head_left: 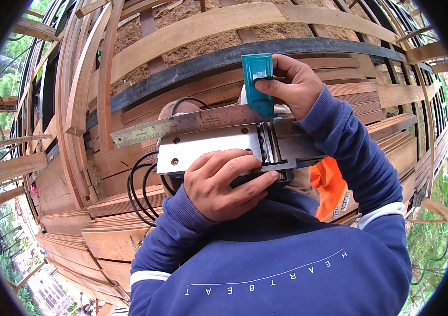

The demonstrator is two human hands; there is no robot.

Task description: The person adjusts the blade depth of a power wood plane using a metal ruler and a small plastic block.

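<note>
An electric planer (187,151) lies sole up across my lap, its shiny metal sole and cutter drum (269,143) exposed. My left hand (214,187) is closed over its near edge, fingers stretched toward the drum, thumb hidden. Between thumb and fingers, my right hand (298,79) pinches the teal stock (255,84) of a try square, held upright beyond the drum. From that stock the square's steel ruled blade (168,126) runs left along the sole's far edge. Whether it touches the sole, I cannot tell.
A black cord (133,192) loops left of the planer. Stacked brown boards (124,237) surround me, with long timber strips (109,79) at the left. A dark beam (197,68) crosses ahead. An orange cloth-like thing (329,184) lies by my right side.
</note>
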